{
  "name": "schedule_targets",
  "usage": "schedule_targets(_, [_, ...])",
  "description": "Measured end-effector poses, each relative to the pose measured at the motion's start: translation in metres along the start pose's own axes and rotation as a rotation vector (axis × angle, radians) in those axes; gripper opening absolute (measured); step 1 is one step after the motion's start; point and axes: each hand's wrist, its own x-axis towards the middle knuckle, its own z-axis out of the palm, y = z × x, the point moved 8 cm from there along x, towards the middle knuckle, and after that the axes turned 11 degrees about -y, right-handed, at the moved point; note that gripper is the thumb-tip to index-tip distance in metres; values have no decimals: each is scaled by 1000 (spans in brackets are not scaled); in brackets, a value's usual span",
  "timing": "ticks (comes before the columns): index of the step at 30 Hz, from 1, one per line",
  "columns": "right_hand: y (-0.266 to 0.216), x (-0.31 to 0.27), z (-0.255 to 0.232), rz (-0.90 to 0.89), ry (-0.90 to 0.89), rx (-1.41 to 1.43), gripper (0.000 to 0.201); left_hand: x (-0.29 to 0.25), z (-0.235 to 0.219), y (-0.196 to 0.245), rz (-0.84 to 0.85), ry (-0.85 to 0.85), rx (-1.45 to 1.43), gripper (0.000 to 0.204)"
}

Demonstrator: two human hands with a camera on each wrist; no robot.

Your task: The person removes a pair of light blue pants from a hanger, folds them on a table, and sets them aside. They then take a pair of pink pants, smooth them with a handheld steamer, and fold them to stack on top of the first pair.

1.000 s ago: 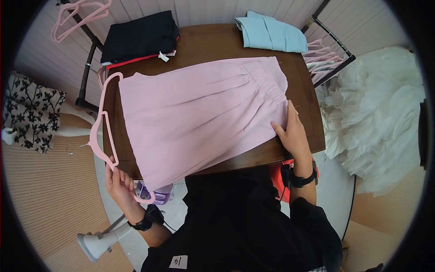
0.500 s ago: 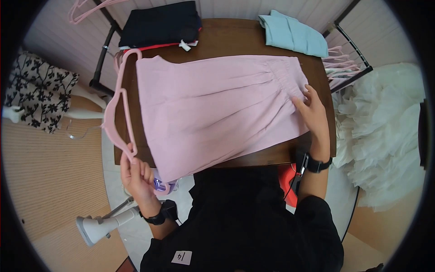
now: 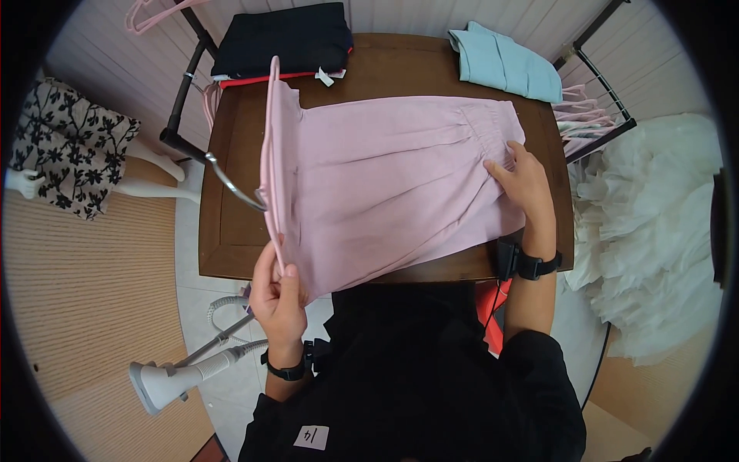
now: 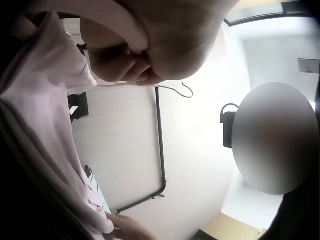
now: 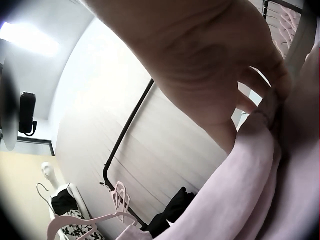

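A pale pink skirt (image 3: 385,185) with a gathered waistband lies across the brown table (image 3: 400,58), its waist to the right. My left hand (image 3: 280,304) grips one end of a pink hanger (image 3: 267,154), which stands on edge along the skirt's hem with its metal hook pointing left. Seen from the left wrist, the fingers curl round the pink hanger end (image 4: 122,25) and skirt cloth (image 4: 42,105) hangs beside them. At the waistband, my right hand (image 3: 530,181) pinches a fold of the skirt (image 5: 250,155) between thumb and fingers.
Folded dark clothes (image 3: 285,42) lie at the table's back left, a folded light blue garment (image 3: 508,65) at the back right. Black rack frames (image 3: 181,108) flank the table. A garment steamer head (image 3: 158,385) is at lower left; a white ruffled gown (image 3: 654,231) hangs right.
My left hand has moved right with the hanger, turning it from nearly flat to on edge against the hem. My right hand has shifted from the skirt's lower corner up along the waistband.
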Motion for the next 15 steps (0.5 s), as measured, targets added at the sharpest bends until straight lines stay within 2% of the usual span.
schedule_targets(7, [1, 5, -4, 81, -64, 80, 73, 0, 24, -10, -8, -66, 28, 42])
schedule_targets(9, [5, 5, -4, 86, -28, 360, 68, 1, 30, -9, 12, -44, 138, 43])
schedule_targets(10, [0, 3, -4, 80, -34, 362, 68, 2, 33, -8, -28, -51, 153, 44])
schedule_targets(12, [-32, -6, -10, -100, -11, 387, 62, 6, 41, -8, -16, -72, 184, 44])
schedule_targets(13, [-40, -9, -5, -100, -9, 391, 62, 8, 46, -8, -7, -100, 211, 44])
schedule_targets(15, [-76, -20, -5, -309, 121, 428, 55, 12, 55, -13, -10, -116, 211, 44])
